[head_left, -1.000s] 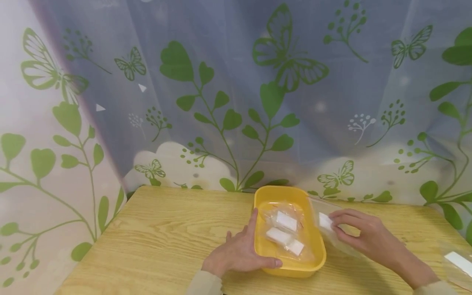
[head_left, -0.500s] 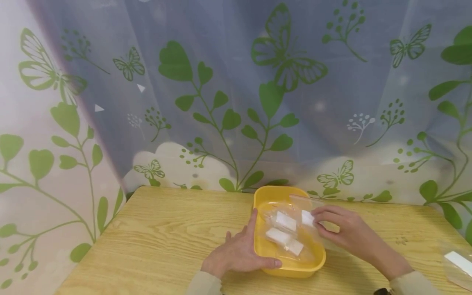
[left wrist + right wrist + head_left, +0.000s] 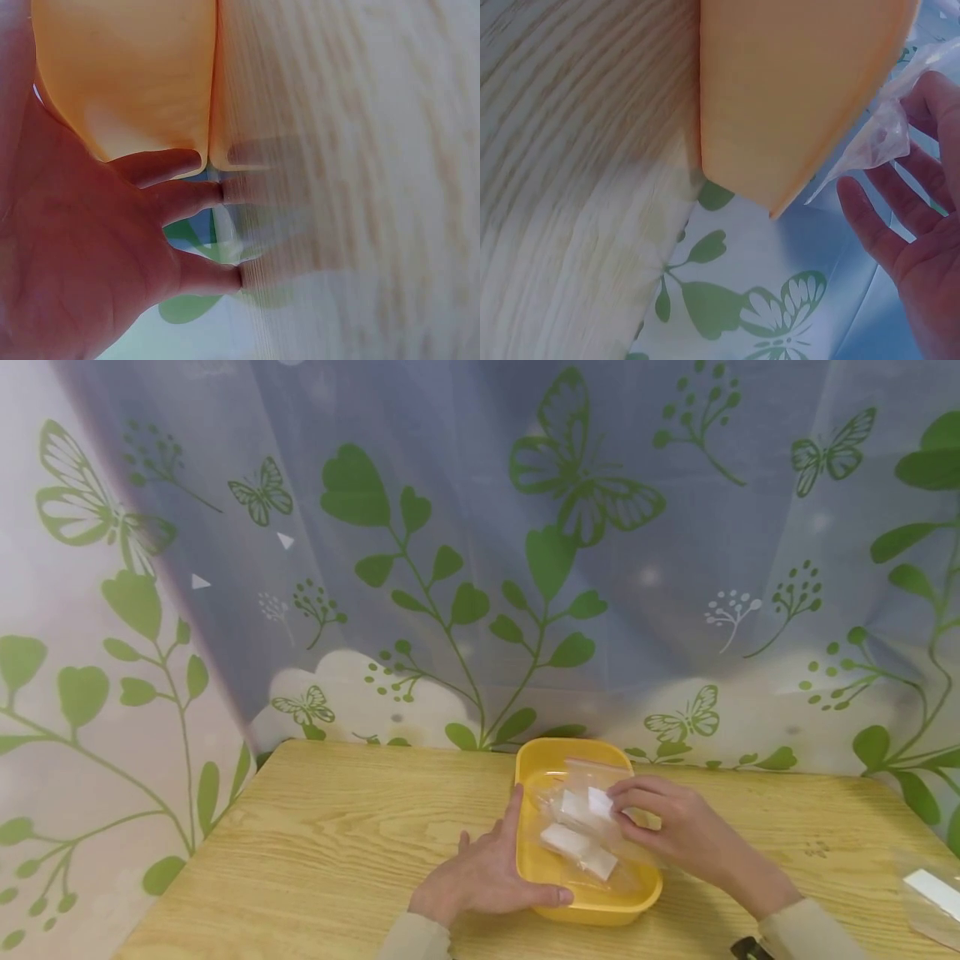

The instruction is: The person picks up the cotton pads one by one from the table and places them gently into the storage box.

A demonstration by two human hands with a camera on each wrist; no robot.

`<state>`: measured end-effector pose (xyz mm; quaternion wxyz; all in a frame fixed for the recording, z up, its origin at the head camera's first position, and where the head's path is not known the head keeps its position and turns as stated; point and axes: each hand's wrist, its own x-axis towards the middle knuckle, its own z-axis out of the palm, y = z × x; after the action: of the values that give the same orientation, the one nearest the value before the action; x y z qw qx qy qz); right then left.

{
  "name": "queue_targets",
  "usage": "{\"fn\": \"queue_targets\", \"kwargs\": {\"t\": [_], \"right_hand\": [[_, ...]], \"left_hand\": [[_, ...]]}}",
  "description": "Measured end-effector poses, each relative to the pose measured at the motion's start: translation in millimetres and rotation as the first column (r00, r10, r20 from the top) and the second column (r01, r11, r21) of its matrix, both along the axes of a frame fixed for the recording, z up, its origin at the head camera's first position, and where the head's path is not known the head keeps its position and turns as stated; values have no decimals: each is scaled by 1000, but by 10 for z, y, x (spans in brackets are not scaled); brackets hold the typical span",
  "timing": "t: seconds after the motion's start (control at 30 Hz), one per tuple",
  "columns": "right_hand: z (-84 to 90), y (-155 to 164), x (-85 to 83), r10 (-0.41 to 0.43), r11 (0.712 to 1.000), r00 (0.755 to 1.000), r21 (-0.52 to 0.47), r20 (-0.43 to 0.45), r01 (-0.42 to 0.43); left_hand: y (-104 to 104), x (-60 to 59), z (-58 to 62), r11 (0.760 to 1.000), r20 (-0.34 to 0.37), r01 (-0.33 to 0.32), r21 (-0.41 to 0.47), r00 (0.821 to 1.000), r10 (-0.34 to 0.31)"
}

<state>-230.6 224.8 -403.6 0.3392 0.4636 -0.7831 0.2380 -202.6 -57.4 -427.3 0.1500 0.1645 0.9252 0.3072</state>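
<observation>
A yellow plastic bin (image 3: 528, 760) holds several clear plastic bags with white pieces (image 3: 566, 839) in them. My left hand (image 3: 487, 868) grips its near left corner, thumb over the near rim and fingers along the outer left side. In the left wrist view, spread fingertips (image 3: 191, 195) reach down to the wooden table beside the bin wall (image 3: 135, 75). My right hand (image 3: 667, 818) pinches a clear zip bag with a white piece (image 3: 598, 802), held over the bin above the other bags. In the right wrist view, the bag's crumpled plastic (image 3: 881, 139) shows beside the fingers.
Another clear bag with a white strip (image 3: 933, 893) lies on the table (image 3: 360, 827) at the far right. Behind the table hangs a curtain (image 3: 450, 568) with green leaves and butterflies. A dark object (image 3: 750, 948) shows at the right wrist.
My right hand has moved left, carrying the zip bag from beside the bin's right rim to over its inside. The left hand and the bin have stayed in place.
</observation>
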Motion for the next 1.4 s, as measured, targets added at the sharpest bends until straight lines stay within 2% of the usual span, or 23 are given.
{"fn": "queue_targets", "kwargs": {"t": [0.47, 0.6, 0.9, 1.27, 1.4], "right_hand": [[-84, -136, -79, 15, 1000, 1000, 13, 1, -15], [-89, -175, -71, -18, 999, 1000, 33, 16, 17], [-125, -211, -33, -119, 983, 992, 148, 33, 113], [-182, -225, -44, -122, 973, 992, 200, 21, 116], [-194, -223, -39, -122, 973, 991, 204, 45, 111]], "left_hand": [[2, -12, -10, 1000, -6, -5, -6, 1000, 5], [2, -17, -15, 1000, -9, 0, -6, 1000, 0], [3, -7, -6, 1000, -13, 3, -8, 1000, -3], [1, 12, -6, 1000, -23, -2, -1, 1000, 2], [0, 10, -5, 1000, -22, 0, -4, 1000, -1]]}}
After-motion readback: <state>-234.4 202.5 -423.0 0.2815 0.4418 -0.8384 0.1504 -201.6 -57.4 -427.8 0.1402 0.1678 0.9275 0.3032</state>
